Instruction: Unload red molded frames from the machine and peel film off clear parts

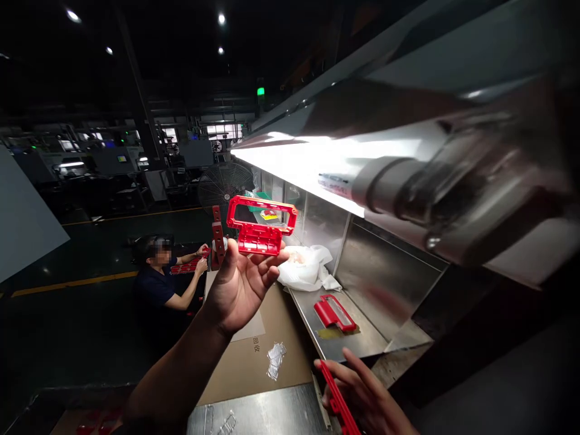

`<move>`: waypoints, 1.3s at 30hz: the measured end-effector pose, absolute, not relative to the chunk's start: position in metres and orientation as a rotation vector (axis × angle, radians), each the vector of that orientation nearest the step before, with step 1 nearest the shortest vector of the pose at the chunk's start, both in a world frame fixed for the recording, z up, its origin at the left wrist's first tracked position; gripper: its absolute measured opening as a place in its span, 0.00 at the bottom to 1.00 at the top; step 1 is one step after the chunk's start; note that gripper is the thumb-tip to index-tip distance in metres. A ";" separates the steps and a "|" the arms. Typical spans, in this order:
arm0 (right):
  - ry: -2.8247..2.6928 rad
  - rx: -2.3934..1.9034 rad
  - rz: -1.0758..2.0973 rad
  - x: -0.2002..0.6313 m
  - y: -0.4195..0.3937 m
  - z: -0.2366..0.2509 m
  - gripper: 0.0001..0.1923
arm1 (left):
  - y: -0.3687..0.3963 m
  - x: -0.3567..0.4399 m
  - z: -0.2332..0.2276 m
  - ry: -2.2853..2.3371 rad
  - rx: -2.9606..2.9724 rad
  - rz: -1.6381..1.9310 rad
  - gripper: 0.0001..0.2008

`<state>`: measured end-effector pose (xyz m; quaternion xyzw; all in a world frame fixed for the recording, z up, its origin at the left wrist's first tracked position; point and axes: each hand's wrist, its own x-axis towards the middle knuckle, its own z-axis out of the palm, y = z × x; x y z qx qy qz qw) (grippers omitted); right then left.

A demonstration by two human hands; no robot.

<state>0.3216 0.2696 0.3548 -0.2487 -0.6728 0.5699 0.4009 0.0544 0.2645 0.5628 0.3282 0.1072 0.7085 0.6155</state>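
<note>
My left hand [242,287] is raised in the middle of the view, its thumb and fingers closed on the lower part of a red plastic frame [260,238]. The frame has a wide opening on top and a ribbed, hollow block below. Low at the right, my right hand [369,396] grips a second red plastic part [338,402], seen edge-on and cut off by the bottom of the view. A similar red frame [335,313] lies on the metal shelf between the hands and the steel back wall, touching neither hand.
A bright tube lamp [312,160] hangs over the metal shelf [369,320]. A white plastic bag [306,269] sits there. Crumpled clear wrap [276,359] lies on the cardboard [240,374]. At the left, a co-worker [158,284] handles red parts. A large fan [222,181] stands behind.
</note>
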 end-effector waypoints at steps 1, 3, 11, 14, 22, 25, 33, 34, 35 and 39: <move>-1.622 -0.597 1.520 0.311 0.273 0.368 0.44 | 0.264 0.051 0.562 0.257 0.771 1.645 0.26; -1.416 -0.397 1.629 0.284 0.280 0.404 0.57 | 0.261 0.043 0.559 0.284 0.800 1.697 0.28; -1.162 0.178 1.963 0.171 0.327 0.541 0.61 | 0.226 -0.002 0.552 0.485 0.852 2.054 0.38; -1.144 0.350 2.051 0.140 0.333 0.565 0.61 | 0.207 -0.018 0.544 0.566 0.831 2.144 0.41; -1.271 0.523 2.123 0.096 0.325 0.597 0.55 | 0.175 -0.032 0.525 0.662 0.785 2.254 0.38; -1.245 0.550 2.165 0.090 0.319 0.602 0.58 | 0.172 -0.035 0.521 0.655 0.789 2.250 0.39; -1.127 0.656 2.330 0.074 0.318 0.597 0.56 | 0.179 -0.051 0.495 0.597 0.875 2.250 0.37; -1.127 0.624 2.340 0.073 0.318 0.593 0.56 | 0.184 -0.056 0.488 0.596 0.861 2.254 0.37; -1.123 0.581 2.347 0.073 0.318 0.588 0.56 | 0.190 -0.063 0.480 0.601 0.837 2.243 0.38; -1.053 0.387 2.377 0.074 0.318 0.547 0.49 | 0.230 -0.104 0.408 0.787 0.672 2.089 0.33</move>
